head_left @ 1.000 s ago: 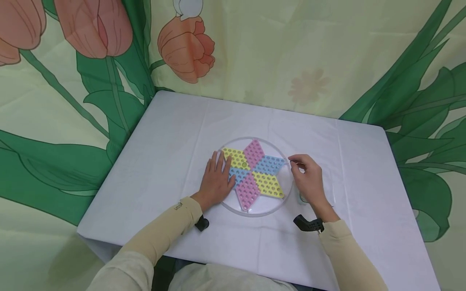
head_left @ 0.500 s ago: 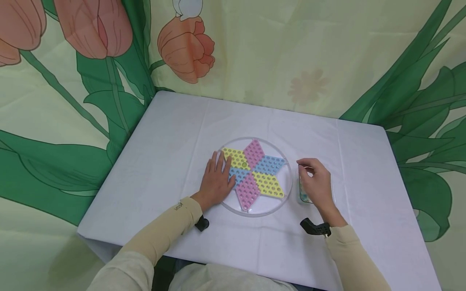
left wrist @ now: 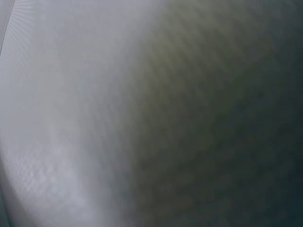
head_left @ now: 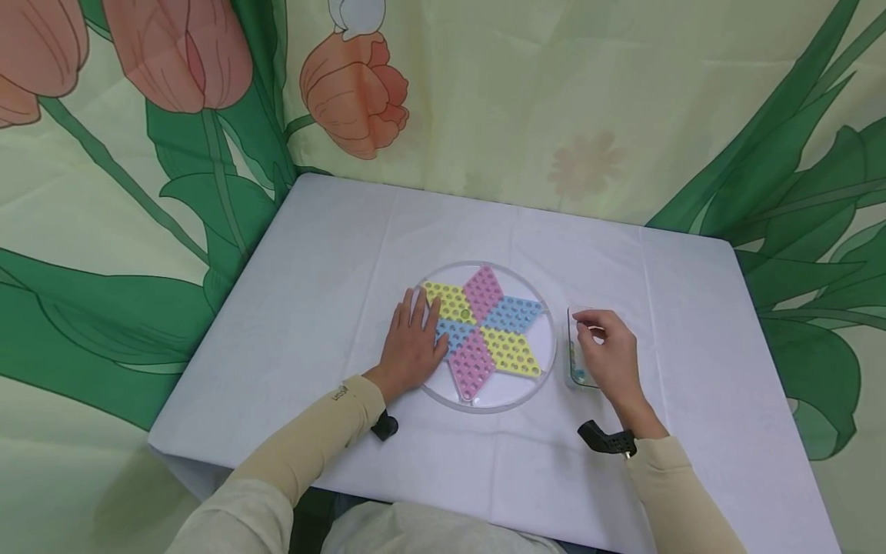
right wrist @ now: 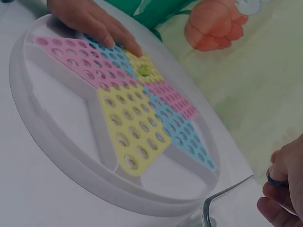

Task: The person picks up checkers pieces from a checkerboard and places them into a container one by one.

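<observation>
A round white Chinese checkers board [head_left: 515, 402] with a pink, yellow and blue star full of holes lies on the table. One yellow-green marble [right wrist: 144, 70] sits in a yellow section. My left hand [head_left: 408, 346] rests on the board's left side, fingers straight and spread over the rim and star. To the right of the board stands a clear box [head_left: 584, 385] with several marbles inside. My right hand [head_left: 611, 355] is over this box, pinching a dark marble [right wrist: 274, 179] between thumb and fingertip. Part of the box is hidden under that hand.
A white cloth covers the table [head_left: 332, 254]. Behind it hangs a curtain [head_left: 484, 100] printed with tulips and leaves. A black wrist camera [head_left: 605, 440] sits on the right wrist. The left wrist view holds only blurred cloth and a dark area.
The right hand has moved from the board's right rim rightward and toward the person, over the clear box, whose left side now shows. The left hand and board have stayed put.
</observation>
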Demonstrator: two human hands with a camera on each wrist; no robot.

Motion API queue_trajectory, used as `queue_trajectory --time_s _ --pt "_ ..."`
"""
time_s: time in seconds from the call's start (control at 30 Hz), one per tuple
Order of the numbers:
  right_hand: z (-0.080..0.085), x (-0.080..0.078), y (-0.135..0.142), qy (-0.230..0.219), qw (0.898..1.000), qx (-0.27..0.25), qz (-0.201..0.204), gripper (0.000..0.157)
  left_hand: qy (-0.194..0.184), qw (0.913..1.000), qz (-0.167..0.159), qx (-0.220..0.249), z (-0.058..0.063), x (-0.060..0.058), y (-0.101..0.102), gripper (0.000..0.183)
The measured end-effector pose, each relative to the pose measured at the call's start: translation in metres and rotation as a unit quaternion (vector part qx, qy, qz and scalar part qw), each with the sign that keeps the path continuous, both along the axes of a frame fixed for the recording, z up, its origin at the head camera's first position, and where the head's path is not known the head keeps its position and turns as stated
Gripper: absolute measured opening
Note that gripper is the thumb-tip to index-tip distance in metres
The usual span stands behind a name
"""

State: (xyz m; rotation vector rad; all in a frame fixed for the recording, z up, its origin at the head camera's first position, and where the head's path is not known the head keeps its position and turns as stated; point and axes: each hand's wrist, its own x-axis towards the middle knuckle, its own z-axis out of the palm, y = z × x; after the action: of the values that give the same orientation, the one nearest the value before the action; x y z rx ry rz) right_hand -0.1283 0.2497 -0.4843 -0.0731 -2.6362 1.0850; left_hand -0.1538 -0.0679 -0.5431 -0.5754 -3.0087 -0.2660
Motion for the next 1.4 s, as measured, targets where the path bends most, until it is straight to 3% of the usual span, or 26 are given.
queue_trajectory --time_s 0.37,0.6,0.9,1.4 --pt "-0.01 0.002 0.004 -0.012 1.0 0.007 -0.004 0.02 0.007 1.0 -0.004 0.002 0.0 0.0 0.0 0.067" --pt "-0.051 -0.008 0.025 0.004 1.0 0.024 0.004 0.022 0.001 1.0 -0.002 -0.003 0.001 0.0 0.0 0.068" --pt "-0.016 0.001 0.007 -0.085 0.996 0.01 -0.006 0.023 0.003 1.0 -0.004 0.007 0.001 0.0 0.0 0.068" --pt "-0.015 0.0 0.006 -0.145 0.989 0.022 -0.024 0.026 0.001 1.0 -0.004 0.006 0.001 0.0 -0.001 0.068"
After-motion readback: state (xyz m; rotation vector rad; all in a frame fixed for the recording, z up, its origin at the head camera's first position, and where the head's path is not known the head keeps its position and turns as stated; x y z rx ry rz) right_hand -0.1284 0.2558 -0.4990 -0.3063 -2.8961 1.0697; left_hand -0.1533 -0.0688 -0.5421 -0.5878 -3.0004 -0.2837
